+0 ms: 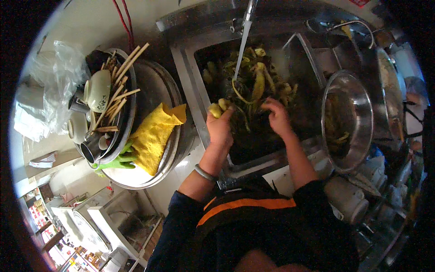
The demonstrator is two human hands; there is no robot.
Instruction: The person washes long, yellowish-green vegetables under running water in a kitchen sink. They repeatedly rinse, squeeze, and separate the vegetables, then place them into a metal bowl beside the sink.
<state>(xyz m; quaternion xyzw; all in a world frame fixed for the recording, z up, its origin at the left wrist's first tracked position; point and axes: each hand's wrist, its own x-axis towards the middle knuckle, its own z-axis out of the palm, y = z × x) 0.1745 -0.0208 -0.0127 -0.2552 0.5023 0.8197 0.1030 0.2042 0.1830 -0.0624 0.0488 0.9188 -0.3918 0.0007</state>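
Note:
A stainless steel sink (187, 69) in front of me holds a heap of yellow-green leafy vegetables (260, 80) in dark water. Water runs onto them from a faucet (249, 15). My left hand (220, 124), a bangle on its wrist, is closed around pale yellow-green vegetable pieces (216, 109) near the sink's left side. To its right, over the heap, my right hand (279, 117) has its fingers partly spread; whether a thin piece lies between them is unclear. A metal bowl (365, 119) with some vegetables in it stands at the right.
At the left, a metal basin (131, 98) holds bowls, cups and wooden chopsticks. A yellow cloth (153, 136) and a green glove (119, 162) lie by it on a large round lid. Clear plastic bags (61, 85) are farther left. Pots and containers (346, 200) stand at the lower right.

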